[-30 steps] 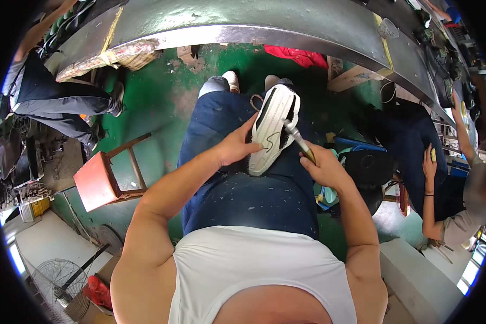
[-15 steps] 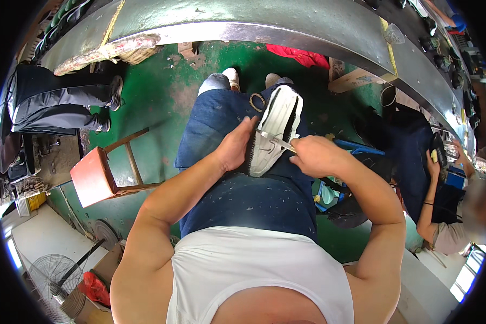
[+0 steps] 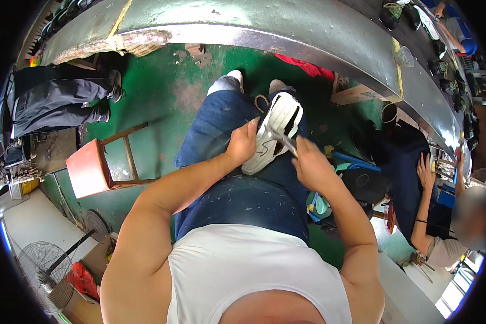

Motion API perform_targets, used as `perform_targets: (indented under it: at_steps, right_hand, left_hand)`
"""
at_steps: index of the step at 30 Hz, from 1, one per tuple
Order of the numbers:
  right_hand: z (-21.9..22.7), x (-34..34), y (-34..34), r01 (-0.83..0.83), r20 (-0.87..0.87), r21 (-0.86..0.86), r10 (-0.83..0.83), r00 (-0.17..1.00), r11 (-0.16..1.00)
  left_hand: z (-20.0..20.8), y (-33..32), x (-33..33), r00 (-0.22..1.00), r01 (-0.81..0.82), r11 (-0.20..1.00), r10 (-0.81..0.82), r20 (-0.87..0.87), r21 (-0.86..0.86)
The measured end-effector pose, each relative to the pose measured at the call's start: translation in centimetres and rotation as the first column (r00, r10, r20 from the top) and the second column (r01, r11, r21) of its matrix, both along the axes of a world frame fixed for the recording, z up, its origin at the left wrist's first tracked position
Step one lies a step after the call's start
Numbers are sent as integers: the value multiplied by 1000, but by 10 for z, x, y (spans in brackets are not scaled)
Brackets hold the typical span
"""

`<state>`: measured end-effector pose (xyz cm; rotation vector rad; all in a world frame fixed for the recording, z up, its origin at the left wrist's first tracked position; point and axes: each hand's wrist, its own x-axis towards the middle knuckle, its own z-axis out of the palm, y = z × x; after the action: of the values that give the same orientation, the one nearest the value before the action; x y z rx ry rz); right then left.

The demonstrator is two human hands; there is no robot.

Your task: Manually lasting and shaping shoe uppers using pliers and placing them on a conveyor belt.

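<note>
A white shoe [image 3: 263, 153] with dark openings lies tilted across my lap, over blue trousers or an apron. My left hand [image 3: 243, 142] grips its left side, thumb along the edge and the other fingers mostly hidden behind it. In my right hand [image 3: 313, 164] is a metal hand tool [image 3: 288, 142], closed in the fingers near the shoe's right side. The tool's wider head lies over the middle of the shoe; its exact kind is hard to make out. A thin dark cord or lace shows on the shoe's white surface.
A long metal bench [image 3: 286, 24] curves across the front. To the left stands a reddish stool [image 3: 86, 168], near another person's legs [image 3: 65, 102]. A co-worker [image 3: 426, 216] sits at right, beside a dark bag [image 3: 367, 184]. A fan [image 3: 43, 270] stands lower left.
The shoe has turned in my left hand, showing more of its side. The right hand has shifted slightly right and down, and the tool now points more steeply across the shoe.
</note>
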<state>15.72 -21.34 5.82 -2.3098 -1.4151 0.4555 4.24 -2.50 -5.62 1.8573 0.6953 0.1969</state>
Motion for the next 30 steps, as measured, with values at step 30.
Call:
perform_targets:
  at_steps: [30]
  right_hand:
    - [-53, 53, 6, 145, -176, -71, -156, 972, 987]
  left_hand:
    - [55, 13, 11, 632, 772, 548, -612, -475, 321]
